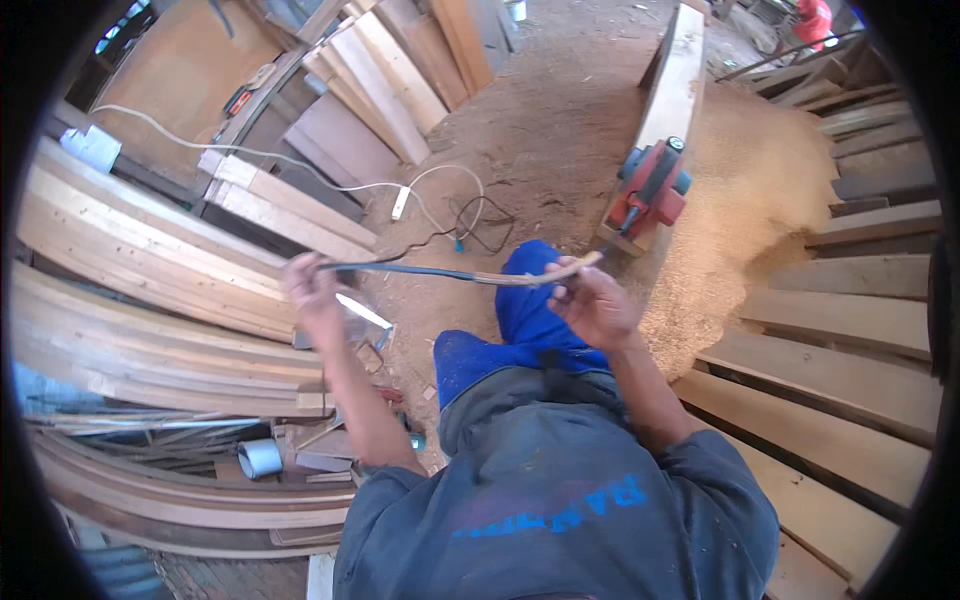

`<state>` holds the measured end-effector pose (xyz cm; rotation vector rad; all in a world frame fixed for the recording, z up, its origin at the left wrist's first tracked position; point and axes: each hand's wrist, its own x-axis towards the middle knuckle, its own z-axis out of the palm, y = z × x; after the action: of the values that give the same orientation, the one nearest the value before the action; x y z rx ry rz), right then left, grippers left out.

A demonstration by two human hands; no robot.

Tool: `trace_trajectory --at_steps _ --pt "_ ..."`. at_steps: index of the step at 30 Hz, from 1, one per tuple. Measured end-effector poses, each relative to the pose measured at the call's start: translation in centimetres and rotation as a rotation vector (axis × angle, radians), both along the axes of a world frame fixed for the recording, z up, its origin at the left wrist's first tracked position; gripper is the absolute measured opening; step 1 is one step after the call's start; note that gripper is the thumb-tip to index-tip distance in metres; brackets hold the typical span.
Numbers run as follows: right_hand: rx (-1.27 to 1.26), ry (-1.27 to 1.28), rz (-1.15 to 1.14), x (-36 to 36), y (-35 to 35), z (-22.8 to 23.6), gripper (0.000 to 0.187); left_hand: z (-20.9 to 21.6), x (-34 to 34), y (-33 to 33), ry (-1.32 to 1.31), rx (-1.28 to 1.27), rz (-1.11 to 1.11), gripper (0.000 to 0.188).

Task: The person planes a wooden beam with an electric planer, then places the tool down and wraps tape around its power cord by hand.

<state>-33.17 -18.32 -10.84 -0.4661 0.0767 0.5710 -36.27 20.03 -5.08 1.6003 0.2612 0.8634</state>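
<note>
A long thin strip point(420, 270), dark like a cord on the left and tan toward the right, stretches across in front of me. My left hand point(316, 292) is closed around its left end. Near its tan end, my right hand point(596, 305) pinches it between thumb and fingers. Whether the tan part is bare wood or a wrapped cord, I cannot tell. A thin dark cable point(490, 225) lies in loops on the floor just beyond. Ahead of my right hand, a red electric planer point(655, 190) rests on the near end of a long wooden beam point(675, 85).
Wood shavings point(745, 180) are heaped right of the beam. Stacked planks point(160, 250) line my left, and more boards point(850, 320) lie at right. A white extension cord with a socket block point(400, 203) crosses the floor. A white cylinder point(260, 458) sits among boards at lower left.
</note>
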Motion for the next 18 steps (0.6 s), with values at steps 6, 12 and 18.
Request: trace_trajectory --at_steps 6,12,18 --pt "0.053 0.01 -0.029 1.4 0.6 -0.6 0.028 8.5 -10.2 1.8 -0.075 0.44 -0.188 0.032" --pt "-0.047 0.015 -0.092 1.0 -1.7 -1.9 0.026 1.6 -14.6 0.9 0.608 0.034 -0.271 0.013" --pt "-0.15 -0.2 0.302 -2.3 2.8 -2.9 0.047 -6.7 -12.9 -5.5 0.748 -0.232 -0.305 0.005"
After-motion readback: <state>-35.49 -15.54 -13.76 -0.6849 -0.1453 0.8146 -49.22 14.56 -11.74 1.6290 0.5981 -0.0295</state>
